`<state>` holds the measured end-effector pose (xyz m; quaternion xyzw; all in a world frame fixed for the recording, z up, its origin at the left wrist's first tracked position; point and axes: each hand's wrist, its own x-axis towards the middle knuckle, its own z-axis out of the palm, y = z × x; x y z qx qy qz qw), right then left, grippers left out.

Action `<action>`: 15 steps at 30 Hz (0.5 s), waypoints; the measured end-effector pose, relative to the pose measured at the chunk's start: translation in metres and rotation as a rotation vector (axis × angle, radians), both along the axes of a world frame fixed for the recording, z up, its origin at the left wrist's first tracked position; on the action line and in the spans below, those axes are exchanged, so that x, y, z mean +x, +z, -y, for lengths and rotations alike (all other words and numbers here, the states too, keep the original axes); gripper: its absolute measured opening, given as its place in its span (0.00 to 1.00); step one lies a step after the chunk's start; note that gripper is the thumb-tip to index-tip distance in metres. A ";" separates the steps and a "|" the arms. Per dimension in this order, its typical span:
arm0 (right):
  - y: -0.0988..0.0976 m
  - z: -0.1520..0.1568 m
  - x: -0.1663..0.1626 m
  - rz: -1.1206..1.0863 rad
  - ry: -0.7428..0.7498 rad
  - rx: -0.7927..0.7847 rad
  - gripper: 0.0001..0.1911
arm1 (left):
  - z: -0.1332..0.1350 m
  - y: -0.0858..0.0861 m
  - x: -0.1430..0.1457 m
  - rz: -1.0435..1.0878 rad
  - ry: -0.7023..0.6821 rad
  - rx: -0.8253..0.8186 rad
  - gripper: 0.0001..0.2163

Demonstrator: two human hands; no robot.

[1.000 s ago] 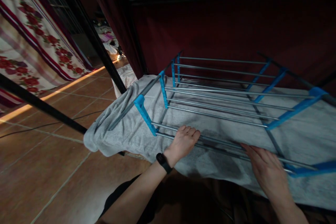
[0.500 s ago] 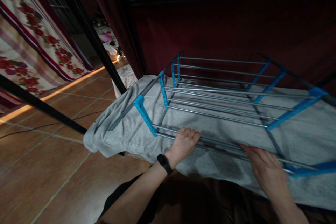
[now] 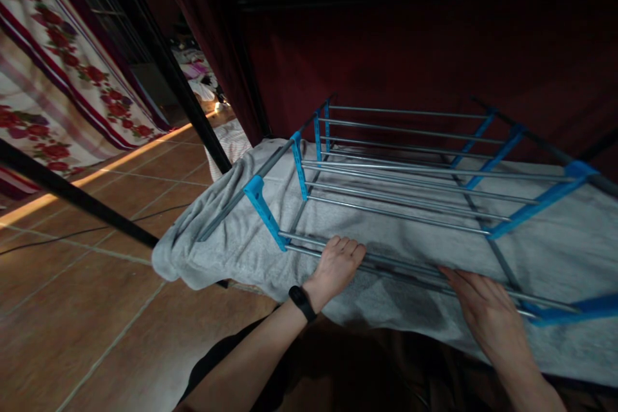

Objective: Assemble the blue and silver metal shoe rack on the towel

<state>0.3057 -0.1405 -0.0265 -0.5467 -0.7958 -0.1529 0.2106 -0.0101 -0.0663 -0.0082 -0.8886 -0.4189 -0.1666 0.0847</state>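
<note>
Dark red cloth backdrop (image 3: 410, 58) stood behind the rack (image 3: 441, 170); tiled floor (image 3: 101, 309) spread off to its left. Beneath the rack lay a rumpled grey blanket (image 3: 232, 238), soft footing for a light frame. The rack, metal tubes with blue plastic ends, sat on it, reaching from the backdrop side to the wearer. Along the rack's near edge ran a pair of near rods (image 3: 400, 262), seated at a near left bracket (image 3: 266, 214) and a near right bracket (image 3: 579, 315). Right hand (image 3: 487, 306) lay toward the rack's right end, fingers fairly straight over the rods; thumb hidden, so closure could not be told. Left hand (image 3: 340, 264), nearer its left end, had fingers curled tight over the rods, underside unseen. A black wristband (image 3: 302, 302) sat behind it. Judgement: steady work here wanted equal pressure from both hands, rods parallel, no twist at either bracket.
</note>
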 end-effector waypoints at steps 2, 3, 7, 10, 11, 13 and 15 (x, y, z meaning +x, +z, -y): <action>0.000 0.000 0.000 0.000 0.008 0.004 0.28 | 0.000 0.000 0.000 0.003 -0.001 -0.001 0.07; 0.000 0.000 0.001 -0.002 0.011 0.008 0.28 | 0.001 0.000 0.000 0.005 0.000 0.000 0.07; -0.004 -0.001 0.003 0.004 0.017 0.002 0.27 | 0.001 0.001 0.000 0.007 -0.002 0.003 0.07; -0.008 -0.002 0.005 0.007 0.006 -0.004 0.27 | 0.001 0.001 0.000 0.004 0.004 -0.001 0.06; -0.009 -0.002 0.006 0.006 0.005 0.001 0.27 | 0.001 0.002 0.000 0.004 0.007 -0.002 0.06; -0.009 -0.002 0.006 0.003 0.012 0.015 0.27 | 0.001 0.003 0.000 0.003 0.008 -0.006 0.06; -0.007 -0.002 0.004 -0.004 0.022 0.022 0.26 | 0.001 0.004 0.000 0.003 0.007 -0.011 0.05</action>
